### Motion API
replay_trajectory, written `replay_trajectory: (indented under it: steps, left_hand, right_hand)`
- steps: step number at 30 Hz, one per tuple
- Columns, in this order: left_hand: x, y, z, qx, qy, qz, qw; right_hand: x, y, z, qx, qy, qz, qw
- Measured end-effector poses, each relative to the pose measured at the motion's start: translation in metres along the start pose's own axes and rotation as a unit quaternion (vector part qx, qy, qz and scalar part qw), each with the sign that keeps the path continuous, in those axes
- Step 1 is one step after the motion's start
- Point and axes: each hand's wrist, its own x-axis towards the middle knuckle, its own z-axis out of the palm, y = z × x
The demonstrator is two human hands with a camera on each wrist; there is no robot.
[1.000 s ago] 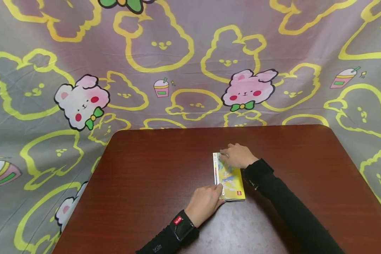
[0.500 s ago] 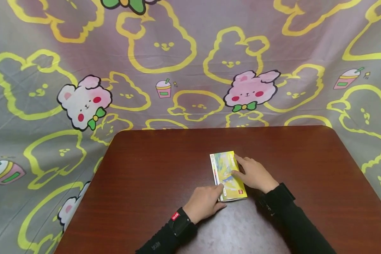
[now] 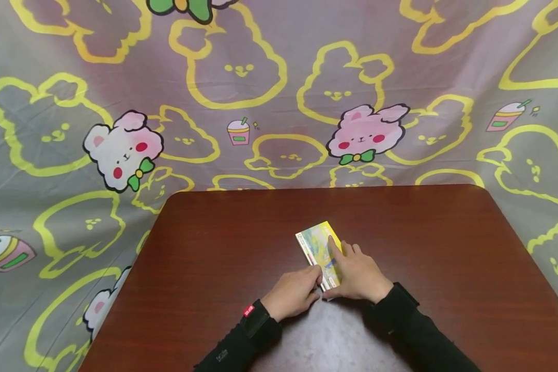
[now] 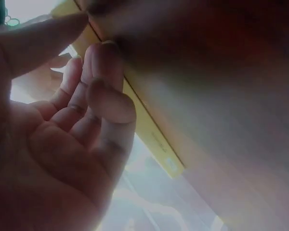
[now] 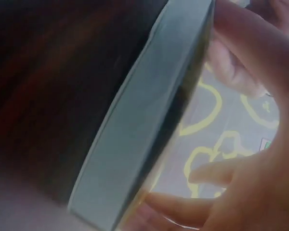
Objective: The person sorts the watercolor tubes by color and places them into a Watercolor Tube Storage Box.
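Observation:
A flat yellow box (image 3: 317,242) with a blue-and-white pattern on top lies at an angle on the table. My left hand (image 3: 292,293) is at its lower left edge with curled fingers, holding the near corner. In the left wrist view, the fingertips (image 4: 106,53) meet the box's printed yellow side (image 4: 156,139). My right hand (image 3: 361,272) grips the box from the right, its thumb at the near end and a finger across the top. A pale side wall (image 5: 130,125) of the box shows in the right wrist view. The hands cover its near right part.
The brown wooden table (image 3: 223,227) has rounded far corners and a bright glare near its front. Behind it hangs a grey-purple cloth (image 3: 279,119) printed with yellow outlines and pink rabbit heads.
The box has turned anticlockwise, its far end swinging left. My right hand has gone from the box's far end to its right side and near end. My left hand has stayed near the lower left corner.

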Motion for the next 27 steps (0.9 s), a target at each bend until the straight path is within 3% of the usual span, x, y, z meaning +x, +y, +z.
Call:
replay_trajectory:
  steps: [3, 5, 9, 11, 16, 19, 27]
  left_hand:
    - [0.000, -0.002, -0.002, 0.006, -0.002, -0.015, 0.9999]
    - [-0.001, -0.003, -0.003, 0.042, 0.013, -0.027, 0.9987]
    - [-0.002, -0.012, -0.006, 0.152, 0.067, -0.055, 0.9845]
    - [-0.004, -0.017, -0.008, 0.179, 0.079, -0.069, 0.9782]
    - [-0.008, -0.030, -0.013, 0.117, 0.005, -0.104, 0.9876]
    - [-0.008, -0.036, -0.016, 0.088, -0.028, -0.116, 0.9889]
    - [-0.007, -0.044, -0.019, 0.034, -0.029, -0.119, 0.9919]
  right_hand:
    - [0.001, -0.002, 0.001, 0.022, -0.016, -0.008, 0.9996]
    - [0.001, -0.002, 0.000, 0.039, -0.029, -0.022, 0.9986]
    - [0.005, 0.005, -0.002, 0.073, -0.062, -0.064, 0.9934]
    - [0.008, 0.009, -0.003, 0.085, -0.083, -0.083, 0.9895]
    - [0.010, 0.022, -0.008, 0.104, -0.118, -0.099, 0.9826]
    - [0.010, 0.033, -0.012, 0.102, -0.107, -0.090, 0.9848]
    - [0.008, 0.066, -0.018, 0.128, -0.057, -0.051, 0.9887]
